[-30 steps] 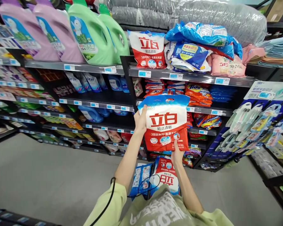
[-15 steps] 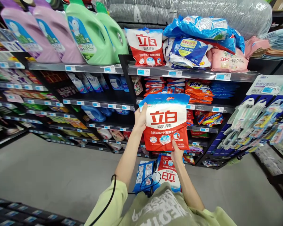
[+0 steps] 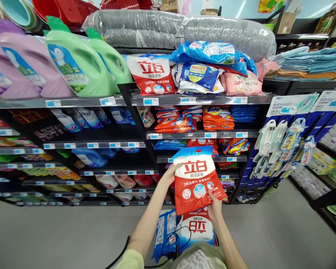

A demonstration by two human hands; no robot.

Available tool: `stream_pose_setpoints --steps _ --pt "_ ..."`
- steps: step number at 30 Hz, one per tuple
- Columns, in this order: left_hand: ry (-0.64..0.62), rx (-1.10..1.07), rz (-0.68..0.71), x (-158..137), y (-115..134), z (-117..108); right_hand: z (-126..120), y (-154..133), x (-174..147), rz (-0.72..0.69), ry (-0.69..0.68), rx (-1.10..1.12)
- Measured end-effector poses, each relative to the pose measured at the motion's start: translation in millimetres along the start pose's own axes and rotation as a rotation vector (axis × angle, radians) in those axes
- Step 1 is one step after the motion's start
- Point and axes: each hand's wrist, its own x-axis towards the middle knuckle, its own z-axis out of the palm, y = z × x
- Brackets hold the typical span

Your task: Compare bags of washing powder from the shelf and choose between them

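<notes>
Between my two hands hangs a red, white and blue bag of washing powder [image 3: 197, 179], its printed front turned up to me. My left hand [image 3: 169, 175] grips its left edge near the top, thumb across the front. My right hand [image 3: 215, 204] holds the lower right corner, thumb on the front and fingers hidden beneath. Below, close to my body, lies a matching washing powder bag [image 3: 197, 228] with its print upside down. A blue packet [image 3: 165, 229] lies beside it, and a dark cord loops over them.
A shelf unit ahead carries a top shelf edge [image 3: 201, 99] with an upright washing powder bag [image 3: 152, 76] and piled packets. Large green detergent bottles [image 3: 78, 63] stand to the left. Toothbrush packs [image 3: 282, 145] hang at the right. Grey floor [image 3: 72, 231] lies below.
The held bag has come down, away from the upper shelves, and tilts flatter. Both hands still grip it. The view has lifted and shifted, showing more above the top shelf.
</notes>
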Motion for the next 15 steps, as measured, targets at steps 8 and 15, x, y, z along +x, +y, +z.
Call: stream_pose_setpoints --steps 8,15 --pt "-0.114 -0.043 -0.081 53 -20 37 -11 -33 38 -0.01 0.022 0.012" --pt "-0.076 -0.01 -0.107 104 2 64 30 -60 94 -0.073 -0.089 0.056"
